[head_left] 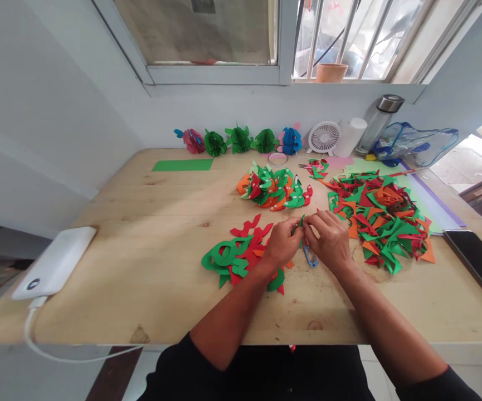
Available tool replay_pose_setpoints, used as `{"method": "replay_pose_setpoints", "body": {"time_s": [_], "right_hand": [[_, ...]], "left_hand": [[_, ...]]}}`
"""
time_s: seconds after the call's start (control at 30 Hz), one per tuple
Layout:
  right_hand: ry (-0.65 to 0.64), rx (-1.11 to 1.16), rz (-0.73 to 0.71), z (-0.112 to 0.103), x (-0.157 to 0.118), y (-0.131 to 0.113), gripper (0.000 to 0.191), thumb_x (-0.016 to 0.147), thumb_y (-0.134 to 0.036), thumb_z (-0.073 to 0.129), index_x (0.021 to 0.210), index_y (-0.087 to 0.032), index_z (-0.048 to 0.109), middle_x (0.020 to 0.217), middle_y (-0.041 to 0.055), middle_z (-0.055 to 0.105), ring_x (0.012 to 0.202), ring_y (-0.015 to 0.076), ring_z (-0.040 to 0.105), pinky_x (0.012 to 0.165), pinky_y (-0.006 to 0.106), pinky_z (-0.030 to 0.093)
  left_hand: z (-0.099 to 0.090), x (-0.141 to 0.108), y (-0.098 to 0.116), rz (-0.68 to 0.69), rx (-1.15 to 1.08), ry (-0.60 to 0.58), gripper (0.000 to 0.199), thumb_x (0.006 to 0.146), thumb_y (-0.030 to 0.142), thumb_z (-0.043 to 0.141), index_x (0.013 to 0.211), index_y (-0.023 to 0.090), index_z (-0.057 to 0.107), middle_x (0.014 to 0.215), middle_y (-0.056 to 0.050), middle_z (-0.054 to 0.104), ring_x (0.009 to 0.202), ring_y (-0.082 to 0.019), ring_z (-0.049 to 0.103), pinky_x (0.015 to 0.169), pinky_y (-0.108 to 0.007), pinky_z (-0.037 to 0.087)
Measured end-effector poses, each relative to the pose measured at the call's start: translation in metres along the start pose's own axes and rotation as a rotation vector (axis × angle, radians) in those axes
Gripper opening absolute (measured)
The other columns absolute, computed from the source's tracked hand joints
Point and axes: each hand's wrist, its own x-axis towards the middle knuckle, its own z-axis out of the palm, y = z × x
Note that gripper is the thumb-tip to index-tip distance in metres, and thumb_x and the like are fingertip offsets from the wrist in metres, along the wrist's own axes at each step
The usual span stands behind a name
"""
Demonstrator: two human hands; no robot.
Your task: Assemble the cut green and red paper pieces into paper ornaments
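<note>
My left hand (281, 243) and my right hand (331, 238) meet over the table, fingers pinched together on a small piece of green paper (301, 220). Most of that piece is hidden by my fingers. Under the gap between the hands lies a blue looped handle (311, 258), perhaps of scissors; its rest is covered. Beside my left forearm is a loose pile of green and red paper cutouts (228, 255). Beyond my hands sits a heap of curled paper shapes (272, 186) in green, orange and red, some with small white patches.
Paper scraps (385, 214) are heaped right of my right hand, near a phone (478, 264). Along the wall stand several folded-paper figures (239, 139), a small fan (324, 137) and a bottle (379, 125). A green strip (182, 165) and a white power bank (57, 264) lie left.
</note>
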Motion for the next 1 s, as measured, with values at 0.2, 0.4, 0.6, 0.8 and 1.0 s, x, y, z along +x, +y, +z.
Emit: {"method": "replay_pose_setpoints", "body": {"time_s": [0.2,0.4,0.6,0.8,1.0], "right_hand": [[0.061,0.142,0.048,-0.002,0.001,0.000,0.012,0.084,-0.020,0.051,0.075,-0.019,0.058,0.070,0.0033,0.060,0.068,0.0160,0.052,0.063,0.028,0.038],[0.105,0.251,0.211,-0.005,0.002,-0.001,0.010,0.082,-0.019,0.051,0.075,-0.020,0.058,0.070,0.0028,0.061,0.065,0.0153,0.053,0.063,0.028,0.040],[0.027,0.451,0.360,-0.005,0.002,0.003,0.014,0.082,-0.023,0.050,0.074,-0.019,0.060,0.070,0.0020,0.063,0.063,0.0137,0.054,0.060,0.026,0.041],[-0.032,0.602,0.455,-0.004,0.003,0.007,0.016,0.081,-0.028,0.052,0.071,-0.020,0.061,0.070,0.0021,0.063,0.068,0.0149,0.055,0.061,0.026,0.041],[-0.105,0.769,0.529,0.001,-0.001,0.011,0.014,0.079,-0.029,0.053,0.074,-0.019,0.062,0.080,0.0036,0.064,0.076,0.0165,0.057,0.069,0.029,0.043]], "left_hand": [[0.000,0.004,-0.001,-0.114,-0.226,-0.007,0.022,0.079,0.025,0.046,0.082,0.013,0.065,0.064,0.001,0.056,0.058,-0.010,0.046,0.055,-0.020,0.037],[-0.001,0.004,0.003,-0.251,-0.386,-0.069,0.030,0.079,0.035,0.052,0.090,0.011,0.066,0.055,0.000,0.054,0.048,-0.009,0.044,0.050,-0.020,0.036],[-0.001,0.003,0.007,-0.239,-0.412,-0.122,0.028,0.078,0.033,0.051,0.085,0.011,0.066,0.054,0.000,0.054,0.049,-0.009,0.045,0.052,-0.021,0.037],[-0.001,0.003,0.006,-0.221,-0.372,-0.154,0.028,0.079,0.034,0.051,0.085,0.011,0.066,0.055,0.000,0.055,0.054,-0.010,0.048,0.056,-0.022,0.039],[-0.002,0.001,0.011,-0.189,-0.253,-0.168,0.021,0.079,0.026,0.049,0.068,0.012,0.059,0.055,0.001,0.052,0.053,-0.009,0.046,0.052,-0.020,0.036]]}}
